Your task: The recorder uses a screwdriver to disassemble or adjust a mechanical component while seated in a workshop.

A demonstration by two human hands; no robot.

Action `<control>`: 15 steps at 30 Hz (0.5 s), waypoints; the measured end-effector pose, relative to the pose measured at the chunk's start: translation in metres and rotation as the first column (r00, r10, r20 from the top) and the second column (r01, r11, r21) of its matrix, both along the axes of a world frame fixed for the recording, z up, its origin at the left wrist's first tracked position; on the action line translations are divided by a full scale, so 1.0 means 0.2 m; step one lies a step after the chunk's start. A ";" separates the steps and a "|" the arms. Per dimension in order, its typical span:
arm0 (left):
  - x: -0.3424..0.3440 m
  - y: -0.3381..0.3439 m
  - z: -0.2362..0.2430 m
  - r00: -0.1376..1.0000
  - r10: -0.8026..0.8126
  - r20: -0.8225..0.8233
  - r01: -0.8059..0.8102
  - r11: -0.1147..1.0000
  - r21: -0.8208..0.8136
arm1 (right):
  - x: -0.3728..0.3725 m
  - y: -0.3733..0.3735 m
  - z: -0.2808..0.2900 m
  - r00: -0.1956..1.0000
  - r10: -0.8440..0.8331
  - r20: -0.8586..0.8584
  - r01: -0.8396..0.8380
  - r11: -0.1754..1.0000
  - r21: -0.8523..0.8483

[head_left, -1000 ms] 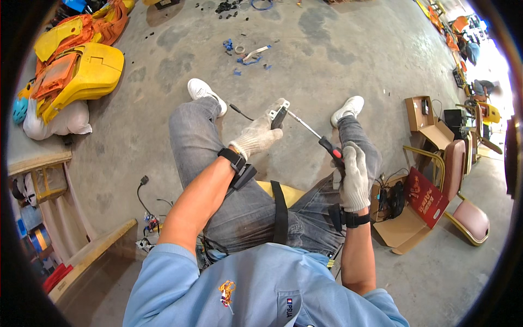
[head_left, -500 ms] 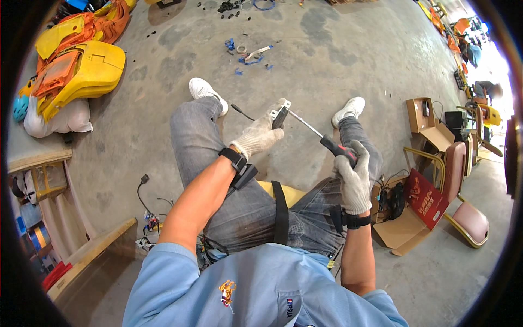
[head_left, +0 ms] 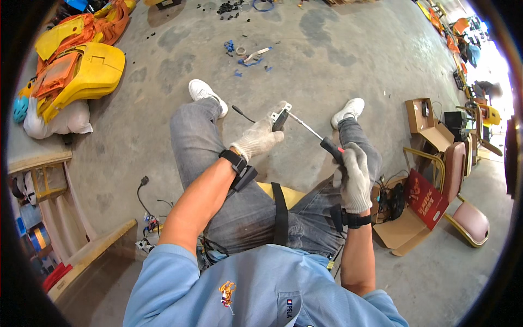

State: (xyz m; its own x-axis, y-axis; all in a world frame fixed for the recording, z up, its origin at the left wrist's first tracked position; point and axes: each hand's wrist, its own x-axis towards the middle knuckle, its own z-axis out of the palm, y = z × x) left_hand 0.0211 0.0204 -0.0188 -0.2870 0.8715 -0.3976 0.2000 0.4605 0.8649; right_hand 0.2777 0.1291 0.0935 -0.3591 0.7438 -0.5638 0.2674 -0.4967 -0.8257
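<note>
In its white knit glove, my left hand (head_left: 260, 134) grips a small black part with a silvery metal bracket (head_left: 281, 117). A short black cable with a plug (head_left: 243, 113) sticks out to the left of that hand. My right hand (head_left: 355, 181), also gloved, is wrapped round the black-and-red handle of a screwdriver (head_left: 308, 128). The steel shaft points up and left, its tip at the bracket's right side. Whether the tip sits in a screw is too small to tell. Both hands are held above the floor between my knees.
An open cardboard box (head_left: 400, 231) with black cables and a red panel lies at right, beside a padded chair (head_left: 472, 223). Yellow and orange plastic shells (head_left: 92, 71) are stacked at far left. Tape and blue scraps (head_left: 250, 59) lie ahead; loose wiring (head_left: 150, 218) is by my left hip.
My right hand has turned on the screwdriver handle; its fingers now cover more of the grip. The left hand and the bracket have hardly moved.
</note>
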 end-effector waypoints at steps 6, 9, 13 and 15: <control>-0.01 0.01 0.07 0.999 -0.001 0.037 0.004 0.998 -0.068 | 0.01 0.01 -0.05 0.999 0.013 0.032 -0.019 0.980 0.196; 0.00 0.00 0.03 0.998 0.015 0.061 -0.017 1.000 0.023 | 0.02 0.03 -0.02 0.999 0.025 0.028 -0.021 0.991 -0.135; 0.00 0.01 0.02 0.998 0.009 0.066 -0.010 1.000 0.021 | 0.02 -0.02 -0.06 1.000 0.030 -0.001 -0.030 0.992 0.123; 0.00 0.01 0.01 0.997 -0.001 0.076 0.000 1.000 0.017 | 0.02 -0.02 -0.07 1.000 0.017 0.001 -0.017 0.985 0.174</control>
State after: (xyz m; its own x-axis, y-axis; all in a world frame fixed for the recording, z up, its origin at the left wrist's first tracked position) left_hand 0.0204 0.0225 -0.0173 -0.2560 0.8784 -0.4036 0.1335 0.4456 0.8852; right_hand 0.2826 0.1251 0.0795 -0.3725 0.8242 -0.4265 0.2744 -0.3412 -0.8991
